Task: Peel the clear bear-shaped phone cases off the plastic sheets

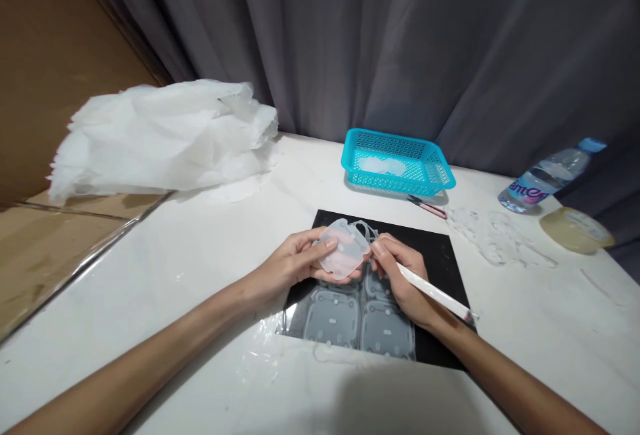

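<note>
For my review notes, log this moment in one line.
left hand: holds translucent plastic piece; right hand: holds slim white tool; beneath: black mat; beyond: turquoise basket

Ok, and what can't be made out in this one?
All in the head view:
- White tool: its front end is hidden by the right hand.
- Translucent piece: its left edge is partly covered by the left hand.
- Upper panels: largely hidden by both hands.
- White pieces in the basket: too small to count.
- Forearms: cut off by the bottom edge.
</note>
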Action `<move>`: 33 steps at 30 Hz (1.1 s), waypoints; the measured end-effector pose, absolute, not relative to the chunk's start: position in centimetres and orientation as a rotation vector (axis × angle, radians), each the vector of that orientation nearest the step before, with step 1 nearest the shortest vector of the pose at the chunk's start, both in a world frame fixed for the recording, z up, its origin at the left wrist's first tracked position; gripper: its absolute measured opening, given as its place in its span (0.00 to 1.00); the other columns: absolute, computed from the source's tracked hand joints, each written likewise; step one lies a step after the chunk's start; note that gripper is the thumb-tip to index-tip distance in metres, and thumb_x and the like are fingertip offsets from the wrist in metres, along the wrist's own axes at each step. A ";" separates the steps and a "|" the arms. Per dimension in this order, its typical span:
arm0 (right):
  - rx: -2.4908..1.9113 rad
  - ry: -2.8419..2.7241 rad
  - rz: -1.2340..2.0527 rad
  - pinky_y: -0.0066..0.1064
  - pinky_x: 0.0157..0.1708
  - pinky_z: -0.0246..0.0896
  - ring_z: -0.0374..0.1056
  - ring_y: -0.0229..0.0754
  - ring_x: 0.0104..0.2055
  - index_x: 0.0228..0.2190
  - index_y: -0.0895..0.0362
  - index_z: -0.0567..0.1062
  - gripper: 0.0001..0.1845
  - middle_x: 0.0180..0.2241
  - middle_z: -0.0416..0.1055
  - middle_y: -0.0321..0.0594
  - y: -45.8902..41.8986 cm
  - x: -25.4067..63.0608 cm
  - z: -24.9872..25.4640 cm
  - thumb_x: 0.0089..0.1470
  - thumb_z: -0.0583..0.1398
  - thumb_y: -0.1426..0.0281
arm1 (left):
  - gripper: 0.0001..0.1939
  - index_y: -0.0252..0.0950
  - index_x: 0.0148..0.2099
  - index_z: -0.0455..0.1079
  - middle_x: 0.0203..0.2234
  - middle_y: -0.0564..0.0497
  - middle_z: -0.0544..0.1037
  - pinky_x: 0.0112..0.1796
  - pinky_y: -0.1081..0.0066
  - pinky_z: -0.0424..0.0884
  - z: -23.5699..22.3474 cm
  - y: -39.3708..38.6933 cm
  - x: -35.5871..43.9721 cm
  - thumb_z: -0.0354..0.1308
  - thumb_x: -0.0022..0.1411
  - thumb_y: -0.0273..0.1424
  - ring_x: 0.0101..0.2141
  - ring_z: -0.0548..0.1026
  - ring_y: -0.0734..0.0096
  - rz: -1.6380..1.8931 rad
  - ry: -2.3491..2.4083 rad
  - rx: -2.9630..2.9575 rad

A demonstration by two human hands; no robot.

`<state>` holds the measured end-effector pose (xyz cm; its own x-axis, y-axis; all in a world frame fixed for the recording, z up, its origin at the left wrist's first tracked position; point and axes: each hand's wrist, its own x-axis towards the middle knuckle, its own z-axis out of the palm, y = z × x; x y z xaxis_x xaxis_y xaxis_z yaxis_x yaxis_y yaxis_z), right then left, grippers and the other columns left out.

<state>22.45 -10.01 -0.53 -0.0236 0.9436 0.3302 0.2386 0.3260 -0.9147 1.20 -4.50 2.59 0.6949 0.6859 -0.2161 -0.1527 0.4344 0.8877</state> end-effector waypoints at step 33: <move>-1.580 -1.519 0.088 0.41 0.42 0.66 0.73 0.50 0.36 0.31 0.58 0.82 0.30 0.30 0.78 0.45 2.7 34.0 4.1 0.64 0.58 0.45 | 0.33 0.44 0.75 0.58 0.71 0.42 0.65 0.64 0.48 0.61 0.7 -6.8 1.4 0.51 0.75 0.52 0.68 0.64 0.45 0.180 0.647 2.605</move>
<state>33.96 2.66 4.13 0.2383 0.8223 0.5167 0.7572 0.1759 -0.6291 1.36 -6.78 0.74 0.8818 0.4713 0.0180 0.4131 -0.7902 0.4527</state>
